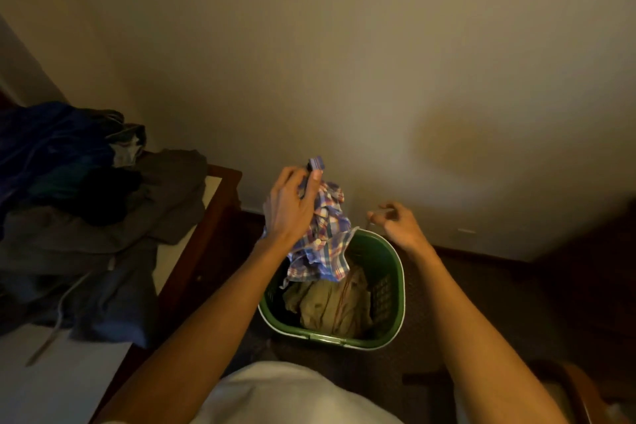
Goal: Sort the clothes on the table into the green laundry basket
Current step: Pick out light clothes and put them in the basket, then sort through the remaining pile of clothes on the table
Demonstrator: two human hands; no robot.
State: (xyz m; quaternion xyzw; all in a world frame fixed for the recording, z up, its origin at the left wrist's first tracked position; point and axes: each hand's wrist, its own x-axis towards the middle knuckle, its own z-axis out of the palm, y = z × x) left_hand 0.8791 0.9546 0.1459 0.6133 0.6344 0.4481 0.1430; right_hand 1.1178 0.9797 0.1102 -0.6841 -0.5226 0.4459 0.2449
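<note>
Fingers of the left hand [292, 206] grip a plaid shirt [323, 237] above the green basket [395, 272]; right hand [395, 224] loosely curled, holding nothing.

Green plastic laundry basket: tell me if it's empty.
Not empty. The green plastic laundry basket holds a crumpled khaki garment.

There was one green laundry basket [392, 272], and two garments were at it: one plaid shirt [325, 237] above the rim and one tan garment [330, 306] inside. Two hands were in view, one left hand [292, 208] and one right hand [399, 222]. On the one tabletop [79, 385] lay one heap of dark clothes [79, 203]; its pieces could not be counted.
</note>
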